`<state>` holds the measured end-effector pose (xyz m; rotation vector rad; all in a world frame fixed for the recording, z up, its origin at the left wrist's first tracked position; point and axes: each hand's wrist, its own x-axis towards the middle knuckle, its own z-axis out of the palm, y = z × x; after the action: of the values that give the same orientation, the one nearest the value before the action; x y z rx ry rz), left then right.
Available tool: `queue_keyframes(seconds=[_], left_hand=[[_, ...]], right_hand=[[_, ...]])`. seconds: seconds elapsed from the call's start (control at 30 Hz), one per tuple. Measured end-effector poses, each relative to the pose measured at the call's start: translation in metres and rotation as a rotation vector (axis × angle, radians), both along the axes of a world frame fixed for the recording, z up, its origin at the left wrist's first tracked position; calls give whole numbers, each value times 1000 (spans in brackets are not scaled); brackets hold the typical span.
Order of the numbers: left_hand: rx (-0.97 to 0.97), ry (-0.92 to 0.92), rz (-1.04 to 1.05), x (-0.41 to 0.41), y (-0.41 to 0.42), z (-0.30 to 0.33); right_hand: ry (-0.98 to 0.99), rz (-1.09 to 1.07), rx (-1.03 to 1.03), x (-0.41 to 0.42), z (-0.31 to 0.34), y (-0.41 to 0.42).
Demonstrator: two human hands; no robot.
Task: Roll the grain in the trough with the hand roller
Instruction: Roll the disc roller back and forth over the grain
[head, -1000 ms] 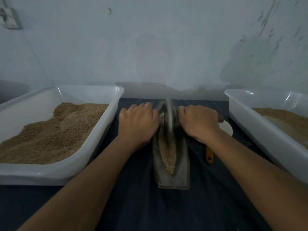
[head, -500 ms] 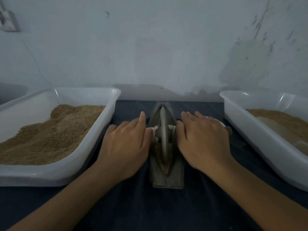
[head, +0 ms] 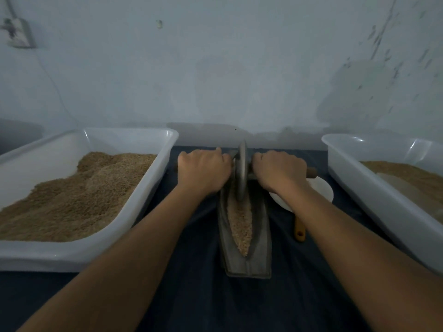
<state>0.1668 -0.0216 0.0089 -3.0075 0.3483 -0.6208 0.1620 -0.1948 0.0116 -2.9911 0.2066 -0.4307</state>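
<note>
I see my left hand (head: 203, 172) with its fingers curled over the roller's axle on the left of the disc, and my right hand (head: 279, 170) curled over the axle on the right, both gripping. The hand roller (head: 241, 173) stands upright on edge at the far end of the trough (head: 260, 238), which lies at the middle of the dark-clothed counter (head: 203, 295), running from the near edge towards the wall. Grain (head: 241, 224) fills the trough's groove on the near side of the disc. A white tub of grain (head: 134, 212) sits at the left edge, another white tub (head: 359, 183) at the right. A white dish (head: 321, 191) and a yellow handle (head: 299, 230) lie under my right forearm. I can read no writing anywhere.
</note>
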Motion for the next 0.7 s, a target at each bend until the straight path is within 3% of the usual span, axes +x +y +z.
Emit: queue_keyframes(seconds=[0.17, 0.27, 0.4, 0.57, 0.7], left_hand=[[-217, -125, -188, -81, 27, -22], [-226, -156, -222, -106, 34, -28], [-232, 53, -139, -65, 21, -14], [-89, 50, 33, 15, 0, 2], [-21, 10, -13, -5, 3, -4]], right_hand=[[-201, 172, 19, -98, -17, -5], [-178, 190, 30, -124, -16, -4], [-73, 188, 34, -76, -6, -3], [41, 31, -44, 10, 11, 0], [13, 42, -44, 0, 8, 1]])
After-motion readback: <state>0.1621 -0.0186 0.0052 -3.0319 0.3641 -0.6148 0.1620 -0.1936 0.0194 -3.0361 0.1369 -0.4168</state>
